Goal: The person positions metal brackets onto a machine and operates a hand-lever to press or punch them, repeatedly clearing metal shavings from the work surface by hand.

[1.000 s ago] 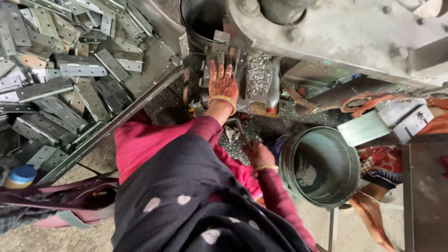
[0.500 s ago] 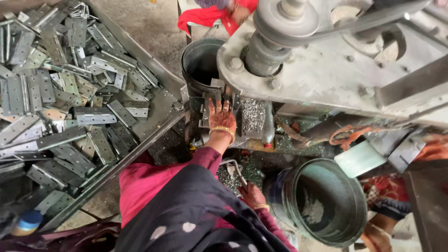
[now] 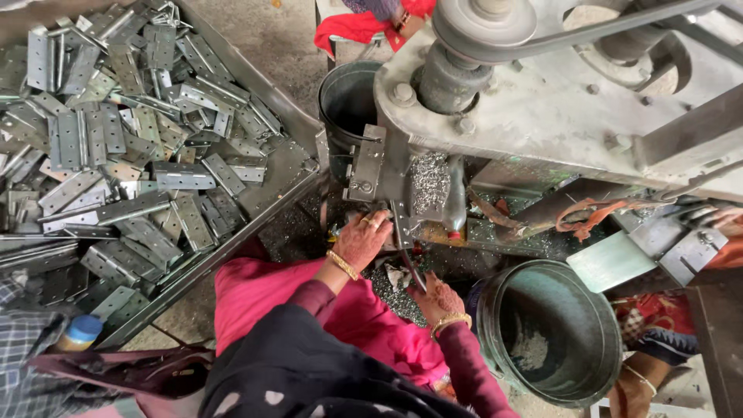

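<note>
My left hand [image 3: 362, 238], with rings and a gold bangle, reaches under the grey machine [image 3: 542, 116]. Its fingers curl against the small metal fixture [image 3: 365, 172] at the machine's front. What they hold is hidden. My right hand [image 3: 433, 298], also with a bangle, rests lower on a bed of metal shavings [image 3: 387, 290]. It sits at the lower end of a dark curved rod [image 3: 404, 251]. Whether it grips the rod is unclear. A pile of grey metal hinges [image 3: 131, 139] fills a tray to my left.
A dark bucket [image 3: 348, 104] stands behind the fixture, and a green bucket [image 3: 596, 348] with some shavings stands at the right. A belt pulley [image 3: 487, 27] tops the machine. Another person's arm [image 3: 638, 383] shows at the lower right. A capped bottle [image 3: 77, 331] lies at the lower left.
My left hand has come down from lying flat with spread fingers on the machine's front to a curled grip lower at the fixture. The view has tilted up the machine.
</note>
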